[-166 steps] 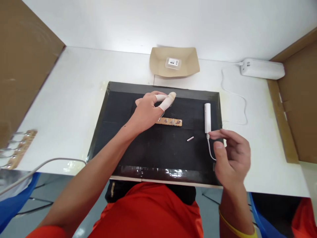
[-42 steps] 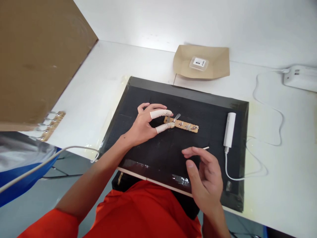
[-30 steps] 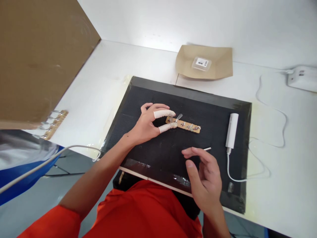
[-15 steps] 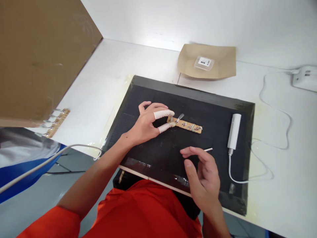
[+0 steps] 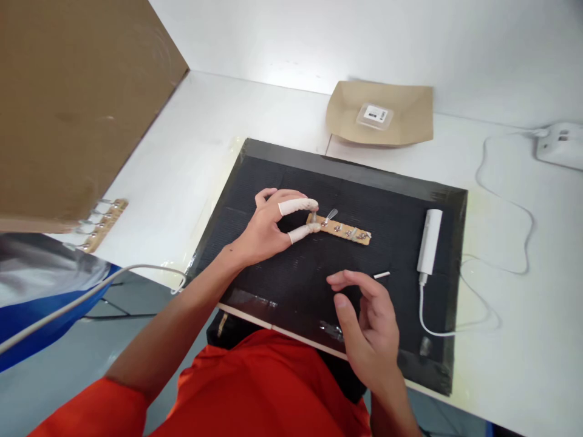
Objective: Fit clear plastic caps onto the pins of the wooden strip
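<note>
On the black mat lies a small tan strip with several metal parts on it. My left hand wears white finger cots on thumb and forefinger and pinches the strip's left end. My right hand hovers over the mat's near part, fingers loosely curled and apart, holding nothing. A short thin white rod lies on the mat just right of its fingertips. A white stick-shaped device with a cable lies further right.
A brown paper tray with a small labelled clear box sits at the back. A white power strip and its thin cable lie at right. A cardboard panel stands at left, with another tan strip below it.
The view has shifted left since the earliest frame. My right hand moved from the white device's cable toward the mat's middle. In the last half second it drew slightly back from the small rod.
</note>
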### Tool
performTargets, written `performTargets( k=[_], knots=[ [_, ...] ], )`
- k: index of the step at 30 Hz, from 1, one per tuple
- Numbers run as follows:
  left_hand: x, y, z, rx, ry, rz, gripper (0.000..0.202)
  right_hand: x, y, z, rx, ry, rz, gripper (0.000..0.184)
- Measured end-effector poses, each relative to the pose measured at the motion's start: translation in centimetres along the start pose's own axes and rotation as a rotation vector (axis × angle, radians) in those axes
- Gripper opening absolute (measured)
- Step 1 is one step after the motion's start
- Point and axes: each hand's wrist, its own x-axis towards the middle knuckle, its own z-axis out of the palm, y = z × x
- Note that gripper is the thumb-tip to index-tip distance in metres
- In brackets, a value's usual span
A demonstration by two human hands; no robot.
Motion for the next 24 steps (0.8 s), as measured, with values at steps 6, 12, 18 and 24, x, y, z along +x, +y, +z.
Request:
performTargets(
  k=[6,12,18,24],
  knots=[
    [0.04,-0.26,-0.08,0.020,-0.031,0.018,0.035,-0.12,-0.03,0.01,0.014,-0.004,0.006,0.041],
    [0.06,-0.41,-0.09,0.032,-0.038,0.019,0.036,0.04,0.07,0.08,0.001,-0.004,0.006,0.041],
    [-0.09,-0.48,-0.23,0.044,-0.050,0.022,0.041,-0.08,0.07,-0.11,-0.004,-0.001,0.005,0.040],
    [-0.15,-0.43,-0.42,0.043,-0.072,0.004,0.044,-0.12,0.18,-0.09,-0.012,0.005,0.012,0.040]
  ],
)
